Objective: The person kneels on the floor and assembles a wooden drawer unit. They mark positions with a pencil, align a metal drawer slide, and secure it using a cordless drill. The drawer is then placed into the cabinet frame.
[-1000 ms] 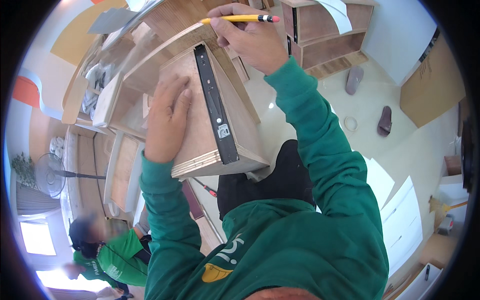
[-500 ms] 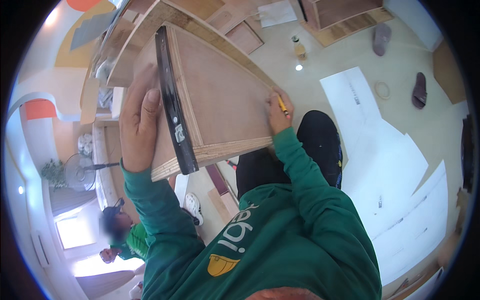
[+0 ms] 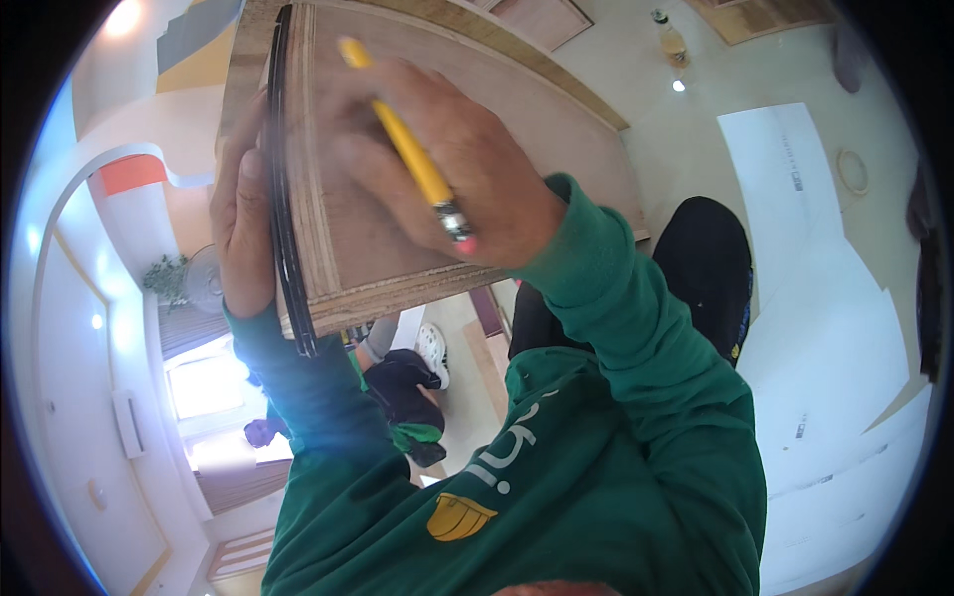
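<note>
While hand (image 3: 462, 164) grips pencil (image 3: 410, 149), bottle (image 3: 669, 38) holds liquid (image 3: 675, 50).

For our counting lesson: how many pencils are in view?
1: a yellow pencil, its eraser end nearest the wearer, in the right hand over the plywood box. Any others could be hidden.

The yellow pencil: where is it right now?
In the head view, the yellow pencil is in the person's right hand, upper left of centre, over the wooden box, right of its black rail.
</note>
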{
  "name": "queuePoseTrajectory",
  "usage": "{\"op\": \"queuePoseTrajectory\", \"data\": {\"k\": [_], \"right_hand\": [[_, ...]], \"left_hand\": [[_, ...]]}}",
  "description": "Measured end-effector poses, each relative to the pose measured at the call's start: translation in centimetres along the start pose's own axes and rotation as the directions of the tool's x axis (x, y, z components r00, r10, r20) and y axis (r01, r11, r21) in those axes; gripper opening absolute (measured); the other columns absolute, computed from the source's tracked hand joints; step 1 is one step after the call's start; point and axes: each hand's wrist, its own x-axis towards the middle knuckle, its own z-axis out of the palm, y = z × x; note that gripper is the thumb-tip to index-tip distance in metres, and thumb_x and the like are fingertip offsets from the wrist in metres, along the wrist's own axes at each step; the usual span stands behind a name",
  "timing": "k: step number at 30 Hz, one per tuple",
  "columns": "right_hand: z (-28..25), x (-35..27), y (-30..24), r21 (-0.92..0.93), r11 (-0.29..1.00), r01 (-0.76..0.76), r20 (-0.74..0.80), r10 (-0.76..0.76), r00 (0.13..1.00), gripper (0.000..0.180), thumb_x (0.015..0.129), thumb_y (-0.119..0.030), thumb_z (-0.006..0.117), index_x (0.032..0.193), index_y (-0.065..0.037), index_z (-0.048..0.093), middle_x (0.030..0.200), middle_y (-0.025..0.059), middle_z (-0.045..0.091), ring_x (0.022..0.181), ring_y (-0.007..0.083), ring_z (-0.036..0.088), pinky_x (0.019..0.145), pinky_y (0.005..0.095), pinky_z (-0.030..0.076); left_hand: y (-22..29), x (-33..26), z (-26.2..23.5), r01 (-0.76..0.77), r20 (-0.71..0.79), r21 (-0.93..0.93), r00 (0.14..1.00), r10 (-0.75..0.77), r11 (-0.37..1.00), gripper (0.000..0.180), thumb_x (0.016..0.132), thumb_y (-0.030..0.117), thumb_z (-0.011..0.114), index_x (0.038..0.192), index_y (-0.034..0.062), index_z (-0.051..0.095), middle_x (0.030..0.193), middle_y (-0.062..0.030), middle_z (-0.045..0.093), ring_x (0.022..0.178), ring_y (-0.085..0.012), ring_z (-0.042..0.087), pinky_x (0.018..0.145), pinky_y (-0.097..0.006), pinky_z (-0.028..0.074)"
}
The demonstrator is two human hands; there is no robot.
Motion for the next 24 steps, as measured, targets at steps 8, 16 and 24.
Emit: {"op": "queuePoseTrajectory", "data": {"k": [8,16,24], "right_hand": [[2.1,-0.5,-0.8,0.251,0.964,0.093,-0.178,-0.048,0.983,0.020,0.083,-0.007,0.065,0.101,-0.005,0.057,0.084,0.0140,0.062,0.086,0.0342,0.062,0.078,0.0431,0.050],[-4.6,-8.8,7.7,0.042,0.846,-0.532,-0.446,0.492,0.748,0.019,0.092,-0.018,0.059,0.103,-0.003,0.063,0.082,0.0120,0.066,0.075,0.0211,0.065,0.069,0.0330,0.051],[-4.6,-10.9,8.9,-0.024,0.790,-0.613,-0.374,0.562,0.738,0.023,0.092,-0.020,0.059,0.105,-0.001,0.063,0.087,0.0127,0.070,0.078,0.0213,0.067,0.072,0.0316,0.051]], "left_hand": [[-0.4,-1.5,0.7,0.109,-0.062,-0.366,0.988,-0.141,0.924,0.051,0.103,0.026,0.038,0.144,-0.0050,0.035,0.138,-0.0188,0.049,0.128,-0.0252,0.049,0.110,-0.036,0.035],[0.1,-0.3,2.0,0.062,-0.098,-0.399,0.989,-0.110,0.915,0.050,0.103,0.025,0.037,0.144,-0.0047,0.035,0.139,-0.0183,0.049,0.129,-0.0255,0.048,0.110,-0.037,0.034],[-0.3,-0.6,1.3,0.043,-0.134,-0.388,0.986,-0.103,0.921,0.050,0.103,0.024,0.037,0.144,-0.0048,0.035,0.139,-0.0182,0.049,0.130,-0.0255,0.047,0.111,-0.037,0.033]]}}
